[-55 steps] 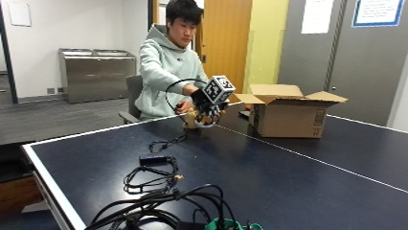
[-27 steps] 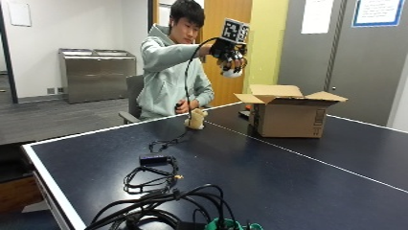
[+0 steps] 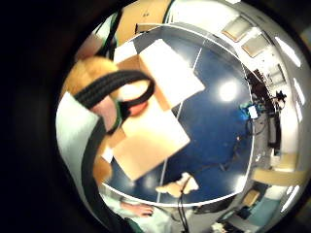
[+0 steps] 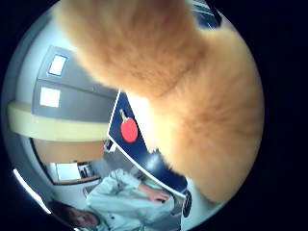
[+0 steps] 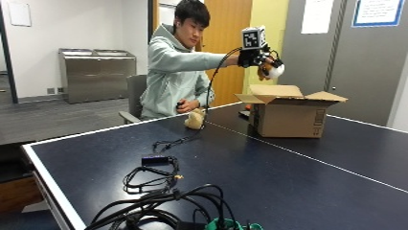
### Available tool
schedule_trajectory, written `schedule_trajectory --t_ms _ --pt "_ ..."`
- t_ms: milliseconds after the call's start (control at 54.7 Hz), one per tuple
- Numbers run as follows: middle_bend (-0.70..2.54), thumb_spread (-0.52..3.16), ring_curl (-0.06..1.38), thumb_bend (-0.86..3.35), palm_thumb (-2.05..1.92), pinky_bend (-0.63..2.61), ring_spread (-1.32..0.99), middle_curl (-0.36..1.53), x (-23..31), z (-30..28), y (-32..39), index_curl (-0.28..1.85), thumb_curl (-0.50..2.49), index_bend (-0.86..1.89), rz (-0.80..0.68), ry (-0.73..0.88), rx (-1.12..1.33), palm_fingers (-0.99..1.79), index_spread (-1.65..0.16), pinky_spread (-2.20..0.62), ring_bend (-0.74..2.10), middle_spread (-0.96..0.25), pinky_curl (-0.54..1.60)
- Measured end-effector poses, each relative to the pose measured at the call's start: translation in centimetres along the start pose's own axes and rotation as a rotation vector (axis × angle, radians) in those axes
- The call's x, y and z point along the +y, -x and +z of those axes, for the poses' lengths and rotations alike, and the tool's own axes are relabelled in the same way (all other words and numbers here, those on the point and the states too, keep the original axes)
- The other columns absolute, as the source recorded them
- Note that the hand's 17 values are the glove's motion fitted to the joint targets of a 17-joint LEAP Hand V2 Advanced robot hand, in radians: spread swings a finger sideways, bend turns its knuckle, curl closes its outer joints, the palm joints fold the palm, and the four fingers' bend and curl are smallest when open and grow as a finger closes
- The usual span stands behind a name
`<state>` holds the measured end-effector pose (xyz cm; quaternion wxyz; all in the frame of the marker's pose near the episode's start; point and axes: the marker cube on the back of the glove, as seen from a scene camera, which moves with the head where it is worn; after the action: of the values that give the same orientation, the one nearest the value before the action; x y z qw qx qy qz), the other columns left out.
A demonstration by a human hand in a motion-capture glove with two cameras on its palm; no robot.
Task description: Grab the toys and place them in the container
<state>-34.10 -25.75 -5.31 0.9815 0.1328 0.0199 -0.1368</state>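
At lower left of the outside view, black cables (image 5: 153,173) sprawl over the dark blue table (image 5: 267,177). Near the middle, a tan plush toy (image 5: 194,118) sits on the table just in front of the person's bare hand (image 5: 186,106). Toward upper right, the gloved right hand (image 5: 258,56) grasps an orange and white plush toy (image 5: 273,70), raised above the open cardboard box (image 5: 290,111), which stands right of centre on the table.

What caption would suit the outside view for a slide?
A seated person's gloved right hand holds a plush toy above the open cardboard box; another toy waits on the table.
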Motion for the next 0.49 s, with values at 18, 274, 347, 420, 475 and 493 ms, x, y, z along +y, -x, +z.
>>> schedule_trajectory --t_ms 18,274,347,420,475,493 --pt "0.46 0.67 0.50 0.03 0.72 1.23 -0.37 0.69 0.6 0.2 1.3 1.04 0.92 0.12 -0.060 0.023 -0.022 0.45 -0.44 -0.35 0.87 -0.36 0.50" --pt "0.12 1.05 0.30 -0.06 0.09 1.22 -0.03 0.49 4.7 -2.0 3.0 0.69 0.59 0.03 -0.090 0.079 -0.277 -0.35 -0.33 0.00 0.20 -0.09 0.45" --pt "0.13 1.09 0.28 -0.04 0.06 1.17 0.00 0.46 5.7 -2.7 -0.4 0.61 0.55 0.05 0.003 0.054 -0.170 -0.31 -0.31 0.04 0.16 -0.07 0.42" --pt "0.13 1.11 0.27 -0.03 0.05 1.13 0.02 0.43 9.3 -4.3 -0.9 0.55 0.52 0.08 -0.001 0.062 -0.178 -0.28 -0.29 0.06 0.15 -0.05 0.41" --pt "0.14 1.13 0.26 -0.02 0.05 1.10 0.03 0.42 11.9 -5.2 -2.0 0.52 0.50 0.09 -0.014 0.061 -0.164 -0.26 -0.29 0.08 0.15 -0.04 0.39" --pt "0.14 1.14 0.26 -0.02 0.05 1.09 0.03 0.41 12.6 -5.3 -2.6 0.51 0.49 0.09 -0.019 0.060 -0.151 -0.25 -0.29 0.08 0.16 -0.04 0.39"
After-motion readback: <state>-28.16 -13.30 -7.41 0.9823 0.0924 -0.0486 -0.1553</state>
